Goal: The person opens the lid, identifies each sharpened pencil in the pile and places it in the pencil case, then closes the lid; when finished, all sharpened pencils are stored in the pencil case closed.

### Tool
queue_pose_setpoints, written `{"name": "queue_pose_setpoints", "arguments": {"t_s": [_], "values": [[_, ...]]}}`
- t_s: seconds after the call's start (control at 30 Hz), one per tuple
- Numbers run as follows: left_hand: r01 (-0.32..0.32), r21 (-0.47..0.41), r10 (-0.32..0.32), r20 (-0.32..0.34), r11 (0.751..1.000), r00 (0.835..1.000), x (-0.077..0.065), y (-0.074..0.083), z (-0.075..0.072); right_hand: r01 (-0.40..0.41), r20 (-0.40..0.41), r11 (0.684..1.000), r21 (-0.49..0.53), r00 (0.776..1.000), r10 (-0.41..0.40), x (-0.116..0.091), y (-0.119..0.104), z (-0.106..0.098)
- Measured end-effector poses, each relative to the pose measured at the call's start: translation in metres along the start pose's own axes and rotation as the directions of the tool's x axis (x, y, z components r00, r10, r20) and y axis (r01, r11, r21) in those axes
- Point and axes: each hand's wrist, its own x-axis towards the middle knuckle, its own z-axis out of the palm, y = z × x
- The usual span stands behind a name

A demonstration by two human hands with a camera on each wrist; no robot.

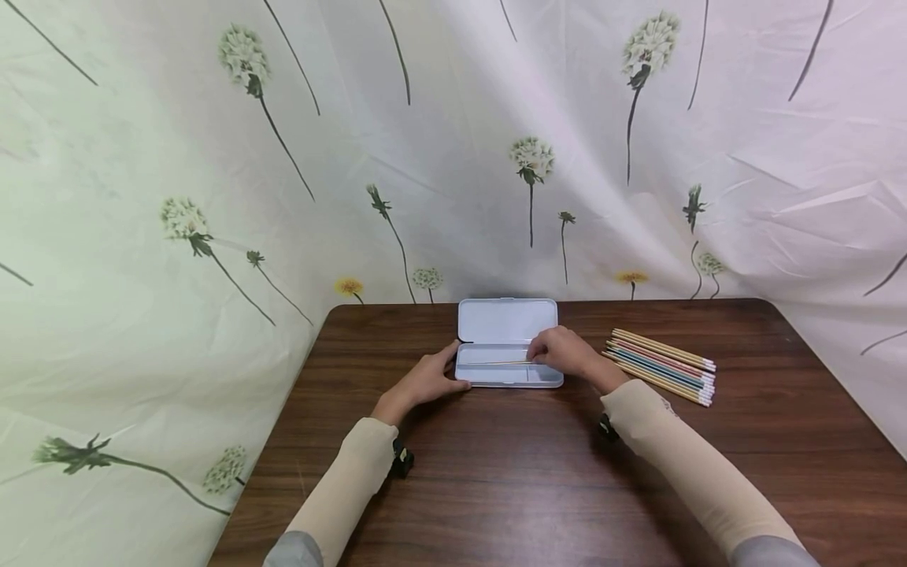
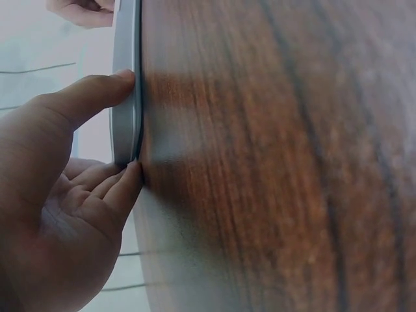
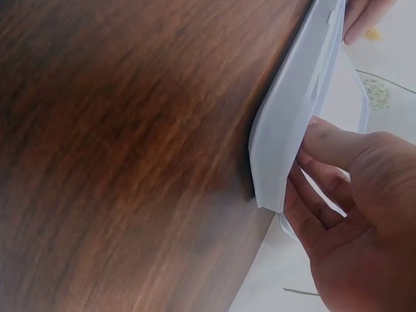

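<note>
A white metal pencil case (image 1: 507, 321) lies on the table with its lid raised at the back. Its near tray has a small divider toward the right. My left hand (image 1: 423, 379) holds the case's left end, thumb on the front wall and fingers round the side, as the left wrist view shows. Over the right part of the tray, my right hand (image 1: 563, 350) pinches a thin tan pencil (image 1: 499, 363) that lies lengthwise in the case. In the right wrist view the case wall (image 3: 286, 123) hides the pencil and the fingertips.
Several pencils (image 1: 659, 366) in tan, red and blue-green, with white ends, lie side by side to the right of the case. The dark wooden table (image 1: 496, 472) meets a flower-printed cloth (image 1: 453, 157) at its back and left edges.
</note>
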Motion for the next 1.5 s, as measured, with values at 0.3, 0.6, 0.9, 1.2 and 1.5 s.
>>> {"name": "queue_pose_setpoints", "arguments": {"t_s": [0.3,0.6,0.9,1.2,1.5], "values": [[0.005,0.002,-0.005,0.002,1.0,1.0,-0.001,0.001,0.0,0.011,-0.001,1.0,0.003,1.0,-0.011,0.0,0.002,-0.001],[0.015,0.009,-0.015,0.004,1.0,1.0,-0.001,0.0,0.0,0.024,-0.061,0.999,0.027,0.998,-0.022,-0.007,0.008,-0.017],[0.013,0.013,-0.014,0.004,1.0,1.0,-0.002,-0.001,0.0,0.041,-0.128,0.999,0.019,0.991,-0.039,-0.031,0.024,-0.044],[0.009,0.011,-0.009,0.005,1.0,1.0,-0.001,0.001,0.0,0.014,-0.171,1.0,-0.007,0.985,-0.015,-0.075,0.04,-0.073],[0.016,0.022,-0.016,0.007,1.0,1.0,-0.001,0.001,0.0,-0.047,-0.203,0.999,-0.017,0.978,0.042,-0.124,0.058,-0.088]]}}
